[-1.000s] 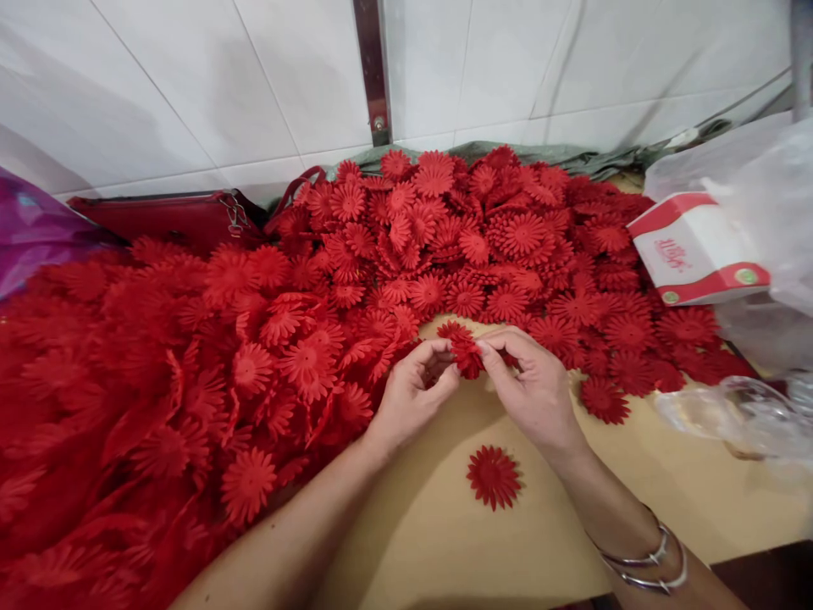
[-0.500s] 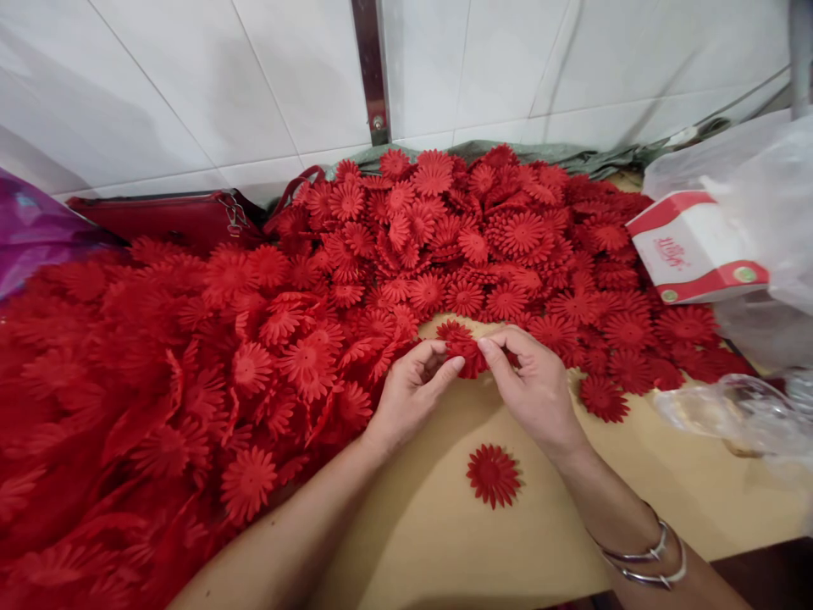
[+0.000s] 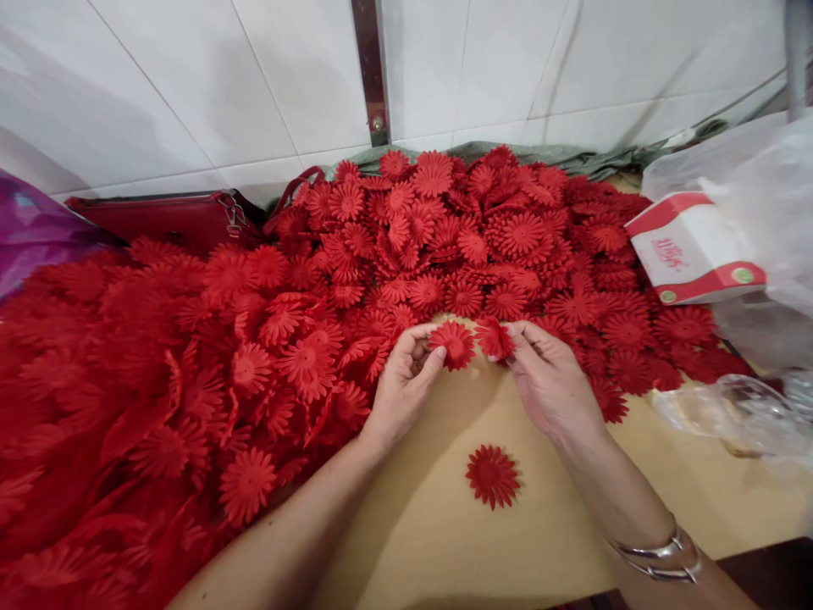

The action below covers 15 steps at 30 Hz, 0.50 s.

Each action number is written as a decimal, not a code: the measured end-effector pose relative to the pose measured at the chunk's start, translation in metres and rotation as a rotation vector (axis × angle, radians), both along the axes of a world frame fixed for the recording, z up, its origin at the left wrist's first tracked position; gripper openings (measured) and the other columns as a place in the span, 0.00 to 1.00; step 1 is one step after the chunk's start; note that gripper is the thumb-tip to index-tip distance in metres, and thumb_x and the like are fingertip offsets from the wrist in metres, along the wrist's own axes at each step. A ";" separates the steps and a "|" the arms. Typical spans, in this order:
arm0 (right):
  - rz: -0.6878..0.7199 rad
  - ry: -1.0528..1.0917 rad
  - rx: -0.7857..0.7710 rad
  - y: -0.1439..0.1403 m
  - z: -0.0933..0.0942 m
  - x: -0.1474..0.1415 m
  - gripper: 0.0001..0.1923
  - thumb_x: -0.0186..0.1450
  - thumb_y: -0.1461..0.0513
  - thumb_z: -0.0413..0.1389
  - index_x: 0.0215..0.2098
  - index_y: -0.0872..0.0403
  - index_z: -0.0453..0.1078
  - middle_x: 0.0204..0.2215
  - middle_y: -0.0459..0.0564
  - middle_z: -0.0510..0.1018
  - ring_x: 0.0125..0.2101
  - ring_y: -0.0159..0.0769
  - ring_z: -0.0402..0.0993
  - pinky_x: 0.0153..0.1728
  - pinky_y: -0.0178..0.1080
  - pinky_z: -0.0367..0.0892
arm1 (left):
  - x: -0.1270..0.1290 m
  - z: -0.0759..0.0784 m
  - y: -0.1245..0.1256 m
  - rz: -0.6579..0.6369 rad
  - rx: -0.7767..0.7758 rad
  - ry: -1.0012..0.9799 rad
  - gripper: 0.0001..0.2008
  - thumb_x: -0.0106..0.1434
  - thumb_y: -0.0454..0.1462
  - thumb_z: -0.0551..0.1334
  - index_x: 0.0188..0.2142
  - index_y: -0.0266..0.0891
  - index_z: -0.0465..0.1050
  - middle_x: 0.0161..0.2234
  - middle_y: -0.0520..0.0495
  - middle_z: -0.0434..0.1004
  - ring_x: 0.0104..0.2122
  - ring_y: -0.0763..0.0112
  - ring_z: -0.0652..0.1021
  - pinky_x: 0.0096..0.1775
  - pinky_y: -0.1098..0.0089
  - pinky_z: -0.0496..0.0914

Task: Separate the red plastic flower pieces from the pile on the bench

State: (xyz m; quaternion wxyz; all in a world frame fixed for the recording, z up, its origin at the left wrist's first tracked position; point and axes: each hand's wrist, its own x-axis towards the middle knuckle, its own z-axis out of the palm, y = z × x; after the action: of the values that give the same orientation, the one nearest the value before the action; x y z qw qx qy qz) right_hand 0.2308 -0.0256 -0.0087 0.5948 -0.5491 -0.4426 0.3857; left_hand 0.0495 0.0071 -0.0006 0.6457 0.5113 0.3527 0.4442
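Note:
My left hand [image 3: 412, 373] pinches a red artificial flower [image 3: 455, 345] by its left edge, its round face turned up toward me. A second red flower piece [image 3: 494, 338], tilted and seen partly edge-on, is gripped between the thumb and fingers of my right hand [image 3: 546, 373]. A narrow gap separates the two pieces. On the tabletop below them lies a single darker red flower [image 3: 493, 476], touched by neither hand. Metal bangles [image 3: 660, 559] circle my right wrist.
Heaps of red flower pieces [image 3: 311, 364] cover the table's left side and back. A red purse [image 3: 165, 222] leans against the tiled wall. To the right are a red-and-white box [image 3: 692, 250] and clear plastic packaging [image 3: 749, 415]. Bare tan tabletop [image 3: 406, 525] shows in front.
Held together before, the flower pieces are now apart, one in each hand. My right hand has shifted slightly right. The lone flower on the table has stayed put.

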 end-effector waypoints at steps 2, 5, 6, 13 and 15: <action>-0.058 -0.019 0.021 -0.001 0.005 -0.001 0.14 0.70 0.50 0.57 0.36 0.50 0.74 0.29 0.45 0.78 0.29 0.35 0.74 0.33 0.39 0.72 | 0.001 -0.001 0.000 0.046 0.031 -0.033 0.17 0.67 0.44 0.66 0.50 0.46 0.63 0.33 0.55 0.71 0.31 0.74 0.71 0.39 0.73 0.66; -0.102 -0.153 0.050 -0.005 0.015 -0.007 0.10 0.71 0.53 0.56 0.40 0.49 0.75 0.36 0.48 0.82 0.36 0.37 0.78 0.39 0.41 0.74 | 0.001 -0.001 0.000 0.088 0.145 0.032 0.09 0.67 0.42 0.64 0.42 0.44 0.67 0.33 0.53 0.70 0.33 0.73 0.72 0.39 0.73 0.66; -0.101 -0.210 0.071 -0.007 0.018 -0.010 0.08 0.71 0.55 0.57 0.40 0.49 0.75 0.38 0.49 0.82 0.39 0.38 0.79 0.43 0.42 0.74 | 0.000 -0.001 0.000 0.066 0.170 0.064 0.07 0.68 0.42 0.63 0.40 0.42 0.70 0.34 0.51 0.72 0.35 0.71 0.73 0.41 0.72 0.67; 0.021 -0.476 0.223 -0.008 0.023 -0.020 0.04 0.70 0.63 0.58 0.38 0.50 0.76 0.41 0.50 0.81 0.46 0.38 0.78 0.51 0.44 0.71 | -0.008 0.010 -0.001 -0.084 0.161 0.175 0.14 0.72 0.41 0.56 0.45 0.37 0.78 0.47 0.43 0.80 0.50 0.62 0.76 0.56 0.66 0.66; 0.025 -0.489 0.232 -0.007 0.020 -0.020 0.04 0.70 0.64 0.58 0.39 0.50 0.76 0.40 0.50 0.81 0.46 0.37 0.78 0.51 0.44 0.71 | -0.009 0.010 -0.001 -0.083 0.154 0.155 0.17 0.74 0.43 0.54 0.45 0.37 0.79 0.48 0.42 0.81 0.52 0.61 0.77 0.58 0.64 0.65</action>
State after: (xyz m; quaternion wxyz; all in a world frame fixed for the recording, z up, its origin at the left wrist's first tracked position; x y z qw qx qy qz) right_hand 0.2107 -0.0321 0.0116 0.5245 -0.5486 -0.6211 0.1953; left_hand 0.0408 0.0063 0.0097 0.5932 0.6064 0.3448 0.4019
